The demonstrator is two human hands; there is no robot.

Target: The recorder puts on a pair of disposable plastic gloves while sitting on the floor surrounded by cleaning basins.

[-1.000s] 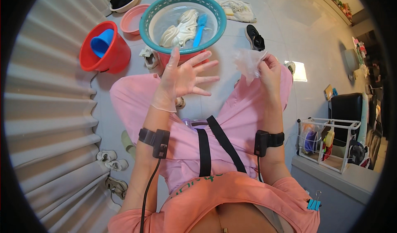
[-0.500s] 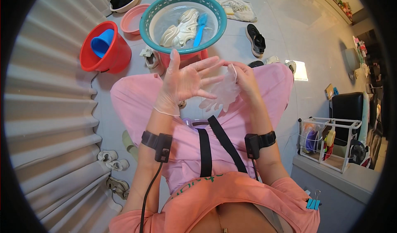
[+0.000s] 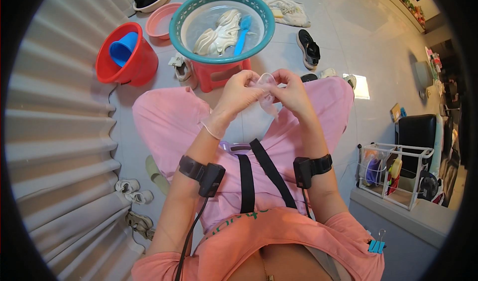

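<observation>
A translucent disposable glove (image 3: 267, 95) hangs between my two hands, its cuff pulled into a loop at the top. My left hand (image 3: 238, 92), itself in a thin clear glove, pinches one side of the cuff. Bare fingers of my right hand (image 3: 290, 92) grip the other side. Beyond the hands, a teal-rimmed basin (image 3: 179, 36) of water rests on a red stool (image 3: 215, 76). White shoes (image 3: 219, 34) lie in the water, with a blue brush (image 3: 242, 36) beside them.
At the left, a red bucket (image 3: 144, 62) holds a blue container (image 3: 123, 49) next to the pleated curtain (image 3: 64, 131). Pink basins (image 3: 160, 22) stand farther back. A black shoe (image 3: 308, 49) lies right of the stool. A white wire rack (image 3: 393, 174) stands at the right.
My left hand has turned from spread, palm showing, to pinching the loose glove's cuff. The right hand keeps its hold, and the glove's opening now faces up between both hands.
</observation>
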